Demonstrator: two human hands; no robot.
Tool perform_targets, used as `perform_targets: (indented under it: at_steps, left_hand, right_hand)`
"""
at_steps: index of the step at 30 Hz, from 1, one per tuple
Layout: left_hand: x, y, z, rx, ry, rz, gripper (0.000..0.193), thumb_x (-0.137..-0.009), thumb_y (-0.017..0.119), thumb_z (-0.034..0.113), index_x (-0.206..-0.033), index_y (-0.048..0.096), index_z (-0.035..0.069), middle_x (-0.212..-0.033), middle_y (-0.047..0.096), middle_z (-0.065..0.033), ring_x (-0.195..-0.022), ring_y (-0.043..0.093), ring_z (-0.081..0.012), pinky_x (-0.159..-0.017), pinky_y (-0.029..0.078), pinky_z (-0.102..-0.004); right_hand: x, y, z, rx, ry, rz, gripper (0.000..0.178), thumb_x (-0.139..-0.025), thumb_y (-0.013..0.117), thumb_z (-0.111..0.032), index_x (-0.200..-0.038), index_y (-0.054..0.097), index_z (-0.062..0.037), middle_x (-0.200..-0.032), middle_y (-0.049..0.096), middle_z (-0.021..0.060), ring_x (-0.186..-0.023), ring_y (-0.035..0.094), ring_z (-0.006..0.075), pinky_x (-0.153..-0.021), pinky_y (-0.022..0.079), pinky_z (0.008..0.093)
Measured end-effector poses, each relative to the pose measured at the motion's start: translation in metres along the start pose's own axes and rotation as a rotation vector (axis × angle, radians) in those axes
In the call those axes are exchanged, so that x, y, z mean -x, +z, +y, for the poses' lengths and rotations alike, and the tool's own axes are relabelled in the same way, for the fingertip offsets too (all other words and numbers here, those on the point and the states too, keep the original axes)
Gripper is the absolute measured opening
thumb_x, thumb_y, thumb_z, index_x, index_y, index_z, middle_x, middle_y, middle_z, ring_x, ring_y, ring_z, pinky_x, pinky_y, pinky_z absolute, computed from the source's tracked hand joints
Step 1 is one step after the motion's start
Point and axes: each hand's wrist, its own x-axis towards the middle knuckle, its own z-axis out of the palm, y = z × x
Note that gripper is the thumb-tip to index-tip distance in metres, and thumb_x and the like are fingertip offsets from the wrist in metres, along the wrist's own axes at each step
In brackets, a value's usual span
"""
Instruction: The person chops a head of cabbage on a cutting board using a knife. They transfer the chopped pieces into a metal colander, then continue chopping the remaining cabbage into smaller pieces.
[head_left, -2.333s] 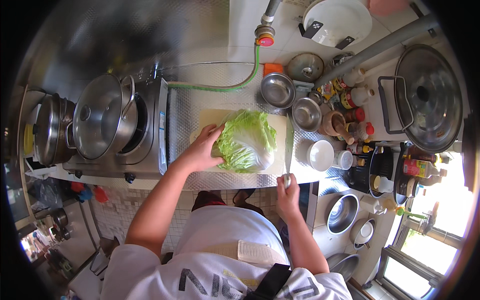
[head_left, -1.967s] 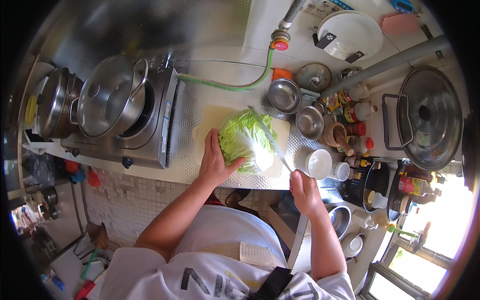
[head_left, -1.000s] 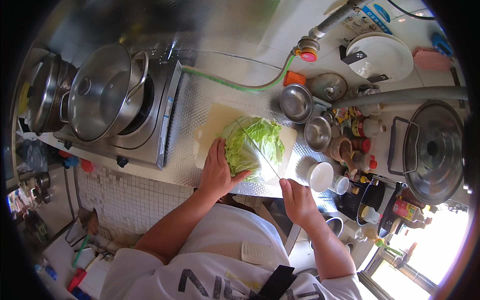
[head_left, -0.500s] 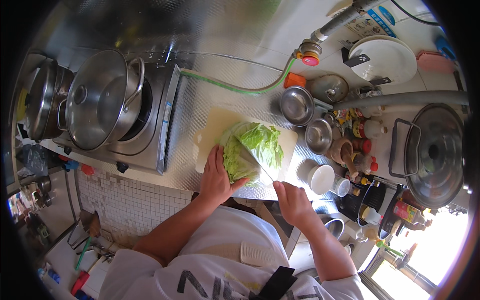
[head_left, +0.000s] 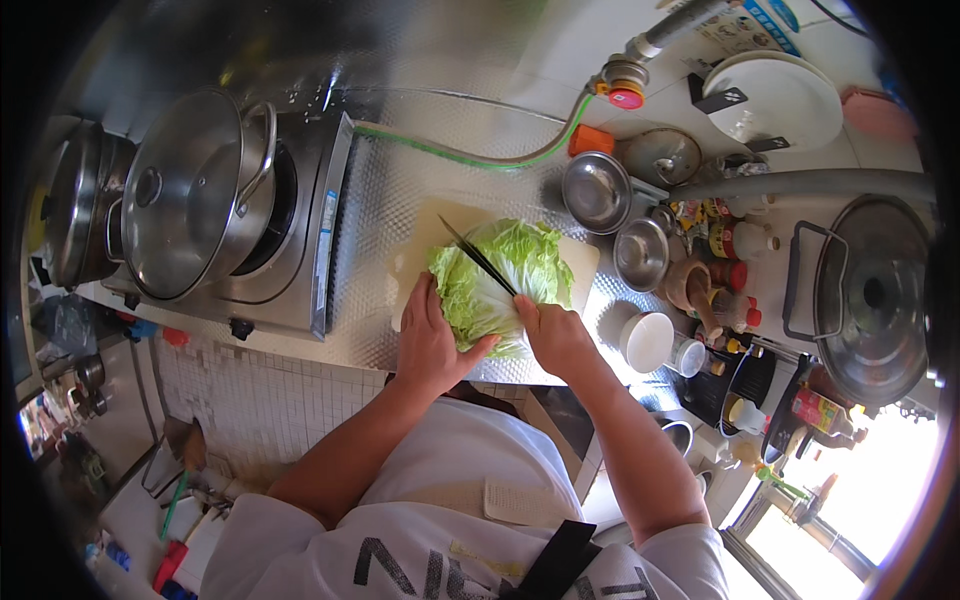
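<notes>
A pale green leafy cabbage (head_left: 545, 262) lies on a light-coloured cutting board (head_left: 412, 262), covering most of its middle. My left hand (head_left: 432, 335) braces the cabbage from its near left side, thumb on the near edge and fingers along the left. Gripped in my right hand (head_left: 555, 338) is a kitchen knife (head_left: 478, 258). Its dark blade crosses over the cabbage, tip toward the far left. I cannot tell whether the blade touches the leaves. The knife's handle is mostly hidden inside my fist.
Left of the board stands a gas stove (head_left: 300, 215) bearing a large lidded pot (head_left: 190, 200). Metal bowls (head_left: 597, 192) and a white bowl (head_left: 647, 341) sit to the right, with several seasoning jars and bottles. A green-striped hose (head_left: 450, 155) runs behind the board.
The knife has come up from the cabbage and swung so its tip points far left. My right hand has moved up and left. My left hand still holds the cabbage.
</notes>
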Motion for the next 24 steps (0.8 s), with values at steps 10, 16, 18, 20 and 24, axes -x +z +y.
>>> perform_targets:
  at_steps: [10,16,18,20,24]
  left_hand:
    - [-0.013,0.004,0.033,-0.111,0.072,0.065,0.126,-0.060,0.091,0.056,-0.150,0.030,-0.007,-0.149,0.037,-0.0297,-0.136,0.042,-0.0462,-0.110,0.036,-0.0600]
    - [-0.011,0.007,0.028,-0.106,0.080,0.117,0.125,-0.060,0.092,0.054,-0.150,0.030,-0.008,-0.150,0.037,-0.0289,-0.134,0.043,-0.0456,-0.110,0.037,-0.0580]
    - [-0.009,0.007,0.027,-0.107,0.079,0.112,0.126,-0.060,0.092,0.054,-0.150,0.029,-0.008,-0.150,0.037,-0.0293,-0.135,0.042,-0.0461,-0.110,0.038,-0.0576]
    - [-0.009,0.008,0.027,-0.107,0.075,0.095,0.128,-0.061,0.092,0.054,-0.152,0.027,-0.008,-0.150,0.038,-0.0306,-0.136,0.041,-0.0470,-0.111,0.038,-0.0569]
    - [-0.007,0.008,0.027,-0.121,0.094,0.107,0.123,-0.061,0.091,0.054,-0.149,0.031,-0.007,-0.148,0.039,-0.0285,-0.132,0.045,-0.0464,-0.110,0.038,-0.0575]
  right_hand:
    - [0.003,-0.057,-0.019,0.129,-0.201,-0.111,0.046,-0.100,0.052,-0.011,-0.144,0.047,0.0006,-0.089,0.065,0.0232,-0.074,0.066,0.0405,-0.064,0.054,0.0512]
    - [0.046,-0.098,-0.024,0.098,-0.138,-0.219,0.036,-0.102,0.053,-0.013,-0.133,0.057,0.0044,-0.089,0.065,0.0228,-0.078,0.066,0.0410,-0.064,0.052,0.0500]
    - [0.070,-0.082,-0.012,0.246,-0.282,0.066,0.037,-0.097,0.059,-0.010,-0.131,0.060,0.0047,-0.084,0.063,0.0207,-0.072,0.066,0.0365,-0.060,0.052,0.0457]
    - [0.081,-0.052,-0.002,0.347,-0.329,0.370,0.025,-0.099,0.063,-0.019,-0.107,0.069,0.0030,-0.072,0.061,0.0206,-0.064,0.064,0.0379,-0.056,0.052,0.0462]
    - [0.079,-0.014,0.007,-0.143,0.159,0.187,0.043,-0.101,0.063,-0.038,-0.076,0.057,-0.0045,-0.055,0.057,0.0200,-0.053,0.060,0.0418,-0.049,0.051,0.0508]
